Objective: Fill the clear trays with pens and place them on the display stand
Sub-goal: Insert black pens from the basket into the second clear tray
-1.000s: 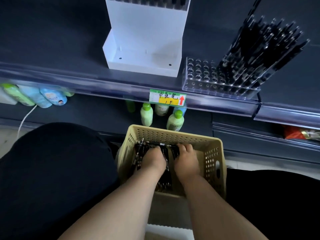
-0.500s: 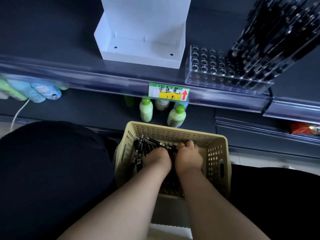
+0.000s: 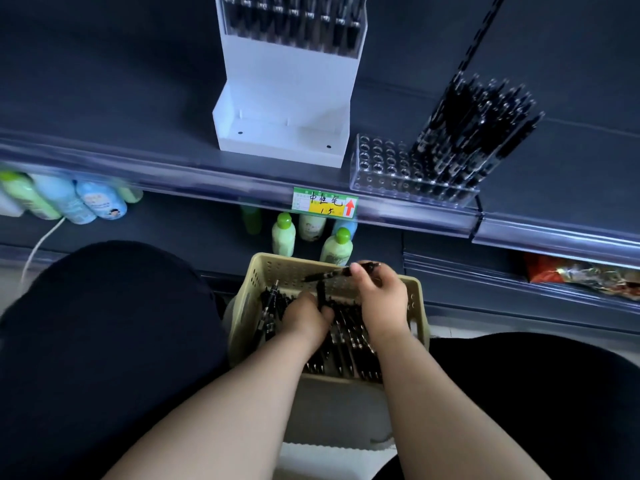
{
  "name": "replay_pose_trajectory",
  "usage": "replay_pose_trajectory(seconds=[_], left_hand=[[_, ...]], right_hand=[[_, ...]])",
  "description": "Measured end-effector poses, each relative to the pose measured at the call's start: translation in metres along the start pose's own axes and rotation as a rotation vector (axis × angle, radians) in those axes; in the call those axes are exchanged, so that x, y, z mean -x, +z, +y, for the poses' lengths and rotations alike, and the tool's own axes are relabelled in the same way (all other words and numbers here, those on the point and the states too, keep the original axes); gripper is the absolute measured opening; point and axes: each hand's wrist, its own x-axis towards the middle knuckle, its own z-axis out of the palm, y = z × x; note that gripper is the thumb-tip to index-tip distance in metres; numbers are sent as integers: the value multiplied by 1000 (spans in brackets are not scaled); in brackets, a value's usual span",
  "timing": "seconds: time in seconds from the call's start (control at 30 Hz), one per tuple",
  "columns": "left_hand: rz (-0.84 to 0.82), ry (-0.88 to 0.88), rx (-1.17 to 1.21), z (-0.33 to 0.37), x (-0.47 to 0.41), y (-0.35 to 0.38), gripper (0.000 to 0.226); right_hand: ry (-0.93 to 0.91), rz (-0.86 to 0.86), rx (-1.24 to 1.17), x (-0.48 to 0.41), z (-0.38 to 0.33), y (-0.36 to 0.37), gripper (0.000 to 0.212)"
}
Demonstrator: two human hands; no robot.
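Right hand (image 3: 382, 299) pinches one pen (image 3: 329, 273), left hand (image 3: 304, 317) grips one more in the single basket (image 3: 277, 268), below one clear tray (image 3: 381, 168).

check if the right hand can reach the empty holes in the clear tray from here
Probably yes. The right hand, pinching a pen, is over the basket rim; the tray sits at the shelf front just above, empty holes nearest, with nothing between.
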Motion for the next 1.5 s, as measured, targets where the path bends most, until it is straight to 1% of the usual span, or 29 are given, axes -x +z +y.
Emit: replay_pose_trajectory(seconds=[0.1, 0.23, 0.37, 0.47, 0.6, 0.77, 0.83, 0.9, 0.97, 1.03, 1.17, 1.27, 1.33, 1.43, 1.5], left_hand=[[96, 63, 102, 2, 12, -11, 23], [185, 91, 256, 2, 29, -27, 24], [258, 132, 415, 6, 48, -44, 23], [270, 225, 507, 16, 63, -59, 16], [299, 383, 470, 35, 80, -86, 16], [294, 530, 521, 65, 83, -108, 17], [288, 575, 556, 76, 79, -114, 17], [269, 626, 599, 87, 74, -119, 24], [253, 667, 624, 98, 68, -124, 29], [236, 706, 655, 110, 62, -128, 26], [192, 806, 793, 136, 50, -139, 16], [202, 884, 809, 157, 44, -147, 9], [222, 950, 790, 170, 50, -154, 12], [229, 1061, 727, 196, 37, -161, 11], [248, 1086, 653, 207, 32, -164, 11]], right_hand=[[-43, 56, -120, 13, -16, -12, 12], [-85, 106, -354, 33, -35, -25, 10], [-133, 183, -397, 48, -47, -38, 11], [-164, 212, -416, 53, -56, -47, 9], [-214, 257, -425, 57, -66, -58, 16], [-259, 268, -444, 50, -83, -68, 20], [-278, 268, -484, 44, -90, -70, 16], [-313, 258, -533, 37, -98, -70, 8], [-361, 242, -566, 29, -107, -70, 9], [-411, 242, -570, 21, -116, -71, 9], [-518, 271, -607, 5, -135, -77, 8], [-660, 291, -555, -8, -155, -89, 6], [-741, 289, -480, -12, -173, -100, 6], [-821, 286, -290, -43, -208, -115, 7], [-839, 277, -137, -55, -230, -125, 8]])
